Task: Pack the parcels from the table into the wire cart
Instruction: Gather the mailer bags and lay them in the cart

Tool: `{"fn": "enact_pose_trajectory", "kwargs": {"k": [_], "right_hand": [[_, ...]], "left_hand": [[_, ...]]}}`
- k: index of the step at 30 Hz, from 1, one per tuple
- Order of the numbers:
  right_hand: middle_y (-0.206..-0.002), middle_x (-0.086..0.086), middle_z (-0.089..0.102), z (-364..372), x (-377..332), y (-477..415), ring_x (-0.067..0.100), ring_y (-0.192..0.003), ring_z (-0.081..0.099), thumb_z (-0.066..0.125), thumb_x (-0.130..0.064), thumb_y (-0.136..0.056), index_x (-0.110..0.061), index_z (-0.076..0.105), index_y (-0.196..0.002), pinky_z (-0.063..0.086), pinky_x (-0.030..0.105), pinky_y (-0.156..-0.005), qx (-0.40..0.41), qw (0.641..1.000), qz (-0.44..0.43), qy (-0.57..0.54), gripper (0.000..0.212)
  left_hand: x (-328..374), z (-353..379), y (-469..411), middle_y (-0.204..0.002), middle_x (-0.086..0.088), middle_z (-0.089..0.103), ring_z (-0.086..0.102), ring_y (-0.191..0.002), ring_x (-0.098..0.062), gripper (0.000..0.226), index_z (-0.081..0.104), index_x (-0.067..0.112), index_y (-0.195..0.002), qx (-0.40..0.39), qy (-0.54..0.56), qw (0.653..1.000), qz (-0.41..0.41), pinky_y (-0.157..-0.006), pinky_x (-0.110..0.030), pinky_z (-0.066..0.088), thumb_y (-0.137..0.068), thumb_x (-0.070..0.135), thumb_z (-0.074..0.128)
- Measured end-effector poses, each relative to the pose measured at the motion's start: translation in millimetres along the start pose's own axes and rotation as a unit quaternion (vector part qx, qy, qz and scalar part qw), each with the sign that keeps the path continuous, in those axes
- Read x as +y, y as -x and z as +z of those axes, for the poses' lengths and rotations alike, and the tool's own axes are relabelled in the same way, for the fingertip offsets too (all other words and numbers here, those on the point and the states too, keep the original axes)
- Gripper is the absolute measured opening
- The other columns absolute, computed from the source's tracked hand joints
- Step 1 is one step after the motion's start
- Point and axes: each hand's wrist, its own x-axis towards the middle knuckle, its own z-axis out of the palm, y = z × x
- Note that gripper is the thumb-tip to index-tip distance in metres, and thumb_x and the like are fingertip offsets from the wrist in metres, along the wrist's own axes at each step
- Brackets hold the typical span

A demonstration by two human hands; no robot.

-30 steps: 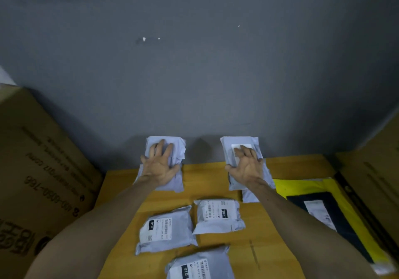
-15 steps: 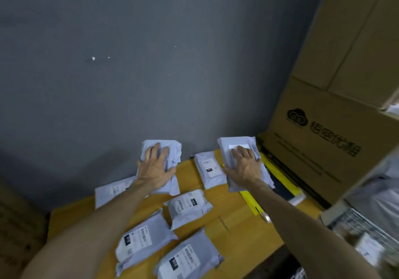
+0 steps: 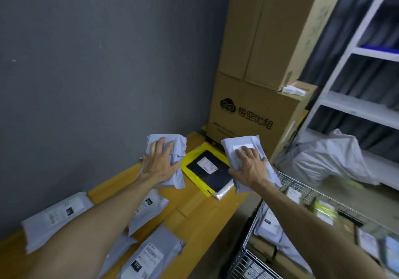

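Note:
My left hand (image 3: 160,163) grips a grey poly-bag parcel (image 3: 177,147), lifted above the wooden table (image 3: 200,209). My right hand (image 3: 250,166) grips a second grey parcel (image 3: 241,144) with a white label, held over the table's right edge beside the wire cart (image 3: 287,183). The cart at lower right holds several parcels. Several grey labelled parcels lie on the table, one at the near edge (image 3: 149,255), one at far left (image 3: 54,214). A yellow-and-black mailer (image 3: 207,168) lies flat between my hands.
Stacked cardboard boxes (image 3: 252,110) stand at the table's far right against the grey wall. A white shelf unit (image 3: 354,104) rises at the right with a bulging grey sack (image 3: 330,160) in front of it, behind the cart.
Both hands have carried their parcels up and to the right as my view swung right. The cart, shelf and sack have come into view.

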Motion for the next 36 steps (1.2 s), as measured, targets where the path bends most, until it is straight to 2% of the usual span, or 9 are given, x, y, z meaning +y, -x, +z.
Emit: {"fn": "enact_pose_trajectory", "kwargs": {"k": [4, 7, 12, 16, 21, 25, 29, 36], "right_hand": [[-0.152, 0.002, 0.035, -0.5, 48.5, 31.1, 0.028, -0.136, 0.032, 0.063, -0.058, -0.078, -0.025, 0.046, -0.136, 0.032, 0.054, -0.103, 0.0, 0.999, 0.042, -0.003, 0.069], [-0.15, 0.001, 0.035, -0.8, 93.3, 55.9, 0.027, -0.135, 0.032, 0.061, -0.058, -0.078, -0.025, 0.045, -0.134, 0.034, 0.054, -0.102, 0.003, 0.997, 0.072, 0.001, 0.067], [-0.149, 0.001, 0.035, -6.0, 177.4, 100.0, 0.025, -0.135, 0.033, 0.058, -0.061, -0.078, -0.026, 0.044, -0.132, 0.035, 0.055, -0.103, 0.008, 0.991, 0.13, 0.006, 0.066], [-0.146, 0.001, 0.039, -8.3, 241.4, 140.4, 0.026, -0.133, 0.036, 0.057, -0.06, -0.076, -0.025, 0.048, -0.128, 0.037, 0.055, -0.101, 0.015, 0.986, 0.165, 0.001, 0.064], [-0.149, 0.003, 0.038, -9.5, 310.0, 189.8, 0.027, -0.135, 0.035, 0.06, -0.057, -0.081, -0.023, 0.048, -0.133, 0.035, 0.055, -0.102, 0.021, 0.978, 0.205, -0.014, 0.064], [-0.15, 0.002, 0.036, -2.4, 354.4, 230.6, 0.026, -0.136, 0.033, 0.058, -0.064, -0.082, -0.025, 0.045, -0.134, 0.034, 0.057, -0.103, 0.008, 0.969, 0.248, -0.013, 0.066], [-0.154, 0.003, 0.03, 5.0, 391.6, 267.0, 0.026, -0.14, 0.028, 0.057, -0.06, -0.084, -0.024, 0.04, -0.139, 0.029, 0.06, -0.107, -0.025, 0.956, 0.29, -0.033, 0.068], [-0.151, 0.004, 0.033, 23.2, 426.4, 298.7, 0.027, -0.137, 0.032, 0.055, -0.062, -0.084, -0.023, 0.043, -0.133, 0.033, 0.062, -0.105, -0.038, 0.94, 0.338, -0.039, 0.064]], "left_hand": [[59.2, 17.9, -4.5, -0.163, -0.001, 0.003, 0.005, -0.147, -0.026, 0.079, 0.015, 0.029, -0.156, -0.028, 0.006, 0.999, 0.039, -0.112, -0.056, 0.027, -0.091, 0.06, 0.048], [112.5, 29.3, -4.3, -0.163, -0.002, 0.005, 0.007, -0.147, -0.027, 0.082, 0.017, 0.029, -0.155, -0.037, 0.003, 0.996, 0.082, -0.112, -0.053, 0.026, -0.086, 0.067, 0.04], [198.5, 45.1, 7.5, -0.161, -0.002, 0.005, 0.006, -0.145, -0.026, 0.076, 0.016, 0.028, -0.155, -0.048, -0.005, 0.991, 0.128, -0.109, -0.053, 0.028, -0.092, 0.056, 0.048], [263.3, 59.6, 22.5, -0.162, -0.002, 0.002, 0.002, -0.147, -0.025, 0.076, 0.014, 0.027, -0.156, -0.072, 0.003, 0.985, 0.157, -0.111, -0.056, 0.023, -0.093, 0.056, 0.047], [340.0, 82.9, 40.8, -0.162, -0.001, 0.001, 0.0, -0.148, -0.026, 0.076, 0.015, 0.027, -0.156, -0.09, 0.0, 0.979, 0.186, -0.111, -0.061, 0.02, -0.094, 0.057, 0.047], [396.2, 105.3, 58.3, -0.163, -0.001, 0.001, 0.001, -0.148, -0.025, 0.078, 0.016, 0.027, -0.156, -0.109, -0.002, 0.971, 0.215, -0.112, -0.058, 0.019, -0.092, 0.057, 0.049], [441.6, 132.4, 73.9, -0.163, 0.0, 0.001, 0.0, -0.148, -0.024, 0.08, 0.016, 0.027, -0.156, -0.135, -0.008, 0.962, 0.239, -0.114, -0.06, 0.016, -0.091, 0.058, 0.05], [488.1, 169.4, 78.6, -0.164, 0.0, 0.002, 0.002, -0.149, -0.025, 0.08, 0.016, 0.027, -0.156, -0.163, -0.018, 0.946, 0.281, -0.114, -0.062, 0.018, -0.091, 0.059, 0.049]]}}
